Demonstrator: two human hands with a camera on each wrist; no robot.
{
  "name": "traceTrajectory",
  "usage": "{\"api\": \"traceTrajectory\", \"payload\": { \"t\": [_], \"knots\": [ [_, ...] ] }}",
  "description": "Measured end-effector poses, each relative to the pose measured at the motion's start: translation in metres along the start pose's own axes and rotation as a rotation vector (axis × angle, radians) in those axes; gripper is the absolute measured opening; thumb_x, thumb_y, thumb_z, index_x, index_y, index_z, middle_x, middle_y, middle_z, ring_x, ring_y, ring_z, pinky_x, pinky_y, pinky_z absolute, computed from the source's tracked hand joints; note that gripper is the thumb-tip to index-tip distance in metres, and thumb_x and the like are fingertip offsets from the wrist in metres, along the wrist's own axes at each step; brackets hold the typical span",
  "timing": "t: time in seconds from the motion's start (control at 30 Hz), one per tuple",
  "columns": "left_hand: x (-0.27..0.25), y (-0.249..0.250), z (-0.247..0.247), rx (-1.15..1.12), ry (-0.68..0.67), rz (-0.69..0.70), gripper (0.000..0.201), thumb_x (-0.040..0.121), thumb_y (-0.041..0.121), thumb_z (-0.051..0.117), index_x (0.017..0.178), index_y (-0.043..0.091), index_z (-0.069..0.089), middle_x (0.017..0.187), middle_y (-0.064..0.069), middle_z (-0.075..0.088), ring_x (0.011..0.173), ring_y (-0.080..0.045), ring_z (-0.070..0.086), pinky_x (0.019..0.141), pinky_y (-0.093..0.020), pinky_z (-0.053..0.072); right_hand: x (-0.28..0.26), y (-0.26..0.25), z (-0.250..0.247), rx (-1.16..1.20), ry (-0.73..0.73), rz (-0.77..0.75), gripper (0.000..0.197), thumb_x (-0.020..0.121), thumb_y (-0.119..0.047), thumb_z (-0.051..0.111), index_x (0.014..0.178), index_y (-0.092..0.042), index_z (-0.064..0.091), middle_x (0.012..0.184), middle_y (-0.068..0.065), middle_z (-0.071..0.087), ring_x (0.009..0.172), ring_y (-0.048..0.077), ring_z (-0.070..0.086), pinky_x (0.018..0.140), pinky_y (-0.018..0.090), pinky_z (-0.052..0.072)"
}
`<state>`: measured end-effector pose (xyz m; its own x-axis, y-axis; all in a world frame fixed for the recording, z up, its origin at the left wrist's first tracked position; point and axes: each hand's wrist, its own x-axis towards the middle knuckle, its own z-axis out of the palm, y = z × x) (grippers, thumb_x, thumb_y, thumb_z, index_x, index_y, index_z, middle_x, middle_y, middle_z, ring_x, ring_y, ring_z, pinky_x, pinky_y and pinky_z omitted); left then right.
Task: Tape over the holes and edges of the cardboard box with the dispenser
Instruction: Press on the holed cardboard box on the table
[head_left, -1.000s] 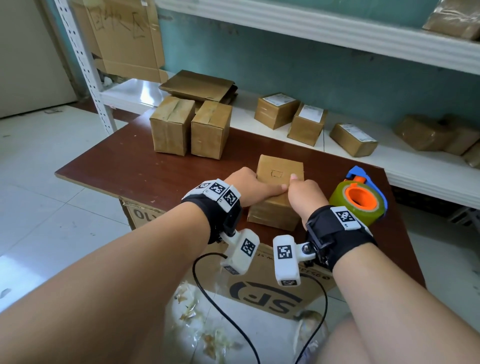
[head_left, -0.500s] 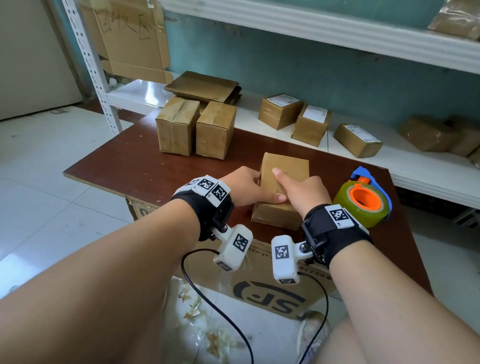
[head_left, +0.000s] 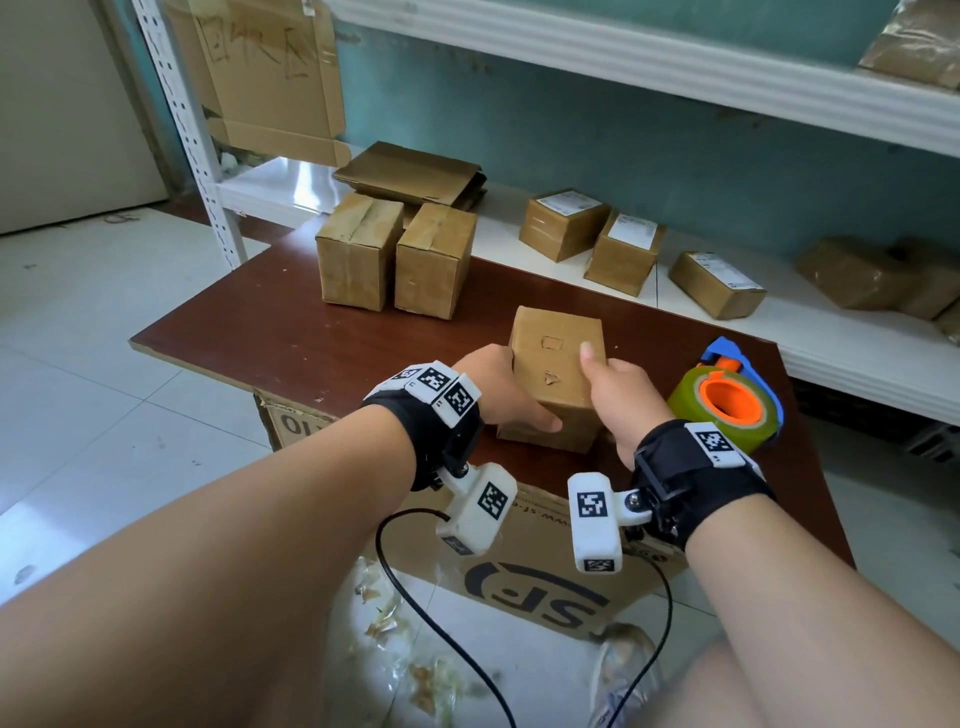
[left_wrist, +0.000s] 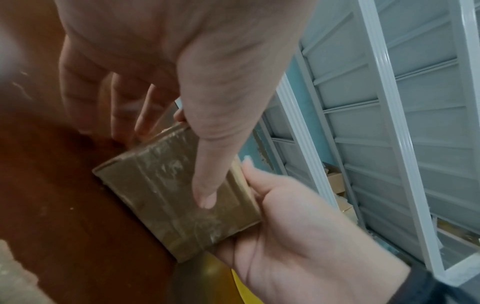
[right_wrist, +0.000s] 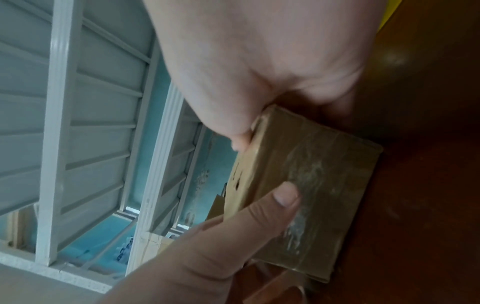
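Cardboard box (head_left: 558, 364): sits on the dark red-brown tabletop (head_left: 291, 338), near its front edge, held from both sides; its upper face shows a small rectangular cut and a torn triangular hole.
Left hand (head_left: 501, 392): grasps the box's left side — thumb laid across the near, taped face, fingers down the far side, as the left wrist view shows.
Right hand (head_left: 618, 402): grasps the box's right side, thumb lying up on the top face, the other fingers wrapped round the side and hidden.
Dispenser (head_left: 727, 402): just right of the box, on the tabletop, beyond the right wrist — orange core, yellowish tape roll, blue frame; no hand touches it.
Two taped boxes (head_left: 397, 257): behind the box to the left, side by side and upright on the tabletop.
Labelled parcels (head_left: 623, 249): behind the box, on the white shelf (head_left: 831, 338).
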<state>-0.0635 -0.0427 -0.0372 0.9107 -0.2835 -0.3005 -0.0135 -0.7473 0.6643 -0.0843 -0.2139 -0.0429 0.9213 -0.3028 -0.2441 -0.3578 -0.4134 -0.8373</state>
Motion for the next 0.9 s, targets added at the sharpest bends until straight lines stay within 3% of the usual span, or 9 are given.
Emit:
{"api": "traceTrajectory", "payload": {
  "t": [0.13,0.27,0.33,0.43,0.5,0.63,0.7,0.8,0.9],
  "knots": [
    [-0.003,0.008,-0.002,0.007,0.041,0.017,0.056,0.080,0.039,0.093,0.120,0.019,0.061,0.106,0.003,0.068,0.101,-0.018,0.068,0.082,-0.029,0.056,-0.001,0.007,-0.002,0.086,-0.060,-0.067,0.047,0.096,-0.055,0.073,0.128,-0.021,0.071,0.118,-0.006,0.077,0.110,0.017,0.069,0.105,0.040,0.053],
    [-0.002,0.011,-0.003,-0.064,0.175,0.059,0.076,0.077,0.041,0.094,0.138,0.019,0.055,0.124,0.003,0.067,0.114,-0.019,0.066,0.095,-0.035,0.058,-0.003,0.004,-0.008,0.081,-0.086,-0.063,0.057,0.091,-0.073,0.066,0.122,-0.026,0.070,0.116,-0.009,0.073,0.105,0.009,0.063,0.094,0.036,0.045],
    [-0.001,0.013,-0.004,-0.067,0.252,0.076,0.090,0.078,0.044,0.094,0.150,0.017,0.048,0.138,0.000,0.063,0.126,-0.021,0.061,0.101,-0.035,0.054,0.002,0.004,-0.015,0.027,0.048,-0.090,0.063,0.094,-0.075,0.057,0.118,-0.018,0.074,0.116,-0.001,0.074,0.106,0.018,0.066,0.098,0.043,0.050],
    [-0.001,0.017,-0.005,-0.062,0.284,0.084,0.105,0.074,0.052,0.094,0.159,0.020,0.041,0.154,-0.004,0.053,0.138,-0.025,0.055,0.109,-0.042,0.053,0.007,0.009,-0.036,-0.091,0.320,-0.177,0.049,0.103,-0.051,0.059,0.135,-0.015,0.069,0.114,-0.002,0.071,0.114,0.024,0.065,0.102,0.042,0.052],
    [0.000,0.020,-0.003,-0.045,0.277,0.075,0.104,0.074,0.055,0.093,0.159,0.023,0.043,0.158,-0.006,0.047,0.140,-0.028,0.053,0.111,-0.046,0.053,0.008,0.015,-0.053,-0.192,0.410,-0.184,0.044,0.103,-0.044,0.059,0.139,-0.018,0.065,0.115,-0.002,0.067,0.113,0.024,0.063,0.100,0.043,0.052],
    [0.002,0.021,0.005,-0.007,0.290,0.140,0.068,0.084,0.043,0.089,0.144,0.031,0.061,0.152,-0.006,0.045,0.139,-0.028,0.049,0.109,-0.038,0.049,0.011,0.036,-0.071,-0.464,0.266,-0.036,0.046,0.105,-0.043,0.055,0.143,-0.020,0.061,0.138,0.006,0.064,0.124,0.032,0.061,0.106,0.045,0.050],
    [0.004,0.018,0.009,-0.027,0.286,0.190,0.045,0.090,0.036,0.085,0.133,0.031,0.070,0.150,-0.004,0.046,0.135,-0.026,0.054,0.102,-0.030,0.047,0.007,0.042,-0.075,-0.535,0.209,-0.064,0.039,0.106,-0.039,0.055,0.138,-0.019,0.066,0.143,0.007,0.062,0.125,0.031,0.061,0.105,0.043,0.050],
    [0.007,0.013,0.008,-0.016,0.288,0.224,0.043,0.096,0.035,0.079,0.137,0.030,0.070,0.151,-0.004,0.048,0.133,-0.024,0.056,0.101,-0.025,0.042,-0.004,0.043,-0.080,-0.468,0.227,-0.158,0.032,0.107,-0.023,0.055,0.136,-0.017,0.069,0.137,0.005,0.066,0.124,0.029,0.062,0.100,0.035,0.047],
    [0.009,0.009,0.007,0.012,0.286,0.230,0.045,0.097,0.036,0.078,0.140,0.030,0.068,0.153,-0.005,0.047,0.136,-0.025,0.054,0.107,-0.028,0.043,-0.018,0.047,-0.082,-0.381,0.204,-0.218,0.030,0.104,-0.017,0.057,0.127,-0.023,0.074,0.120,-0.002,0.072,0.115,0.021,0.065,0.095,0.031,0.049]
  ]
}}
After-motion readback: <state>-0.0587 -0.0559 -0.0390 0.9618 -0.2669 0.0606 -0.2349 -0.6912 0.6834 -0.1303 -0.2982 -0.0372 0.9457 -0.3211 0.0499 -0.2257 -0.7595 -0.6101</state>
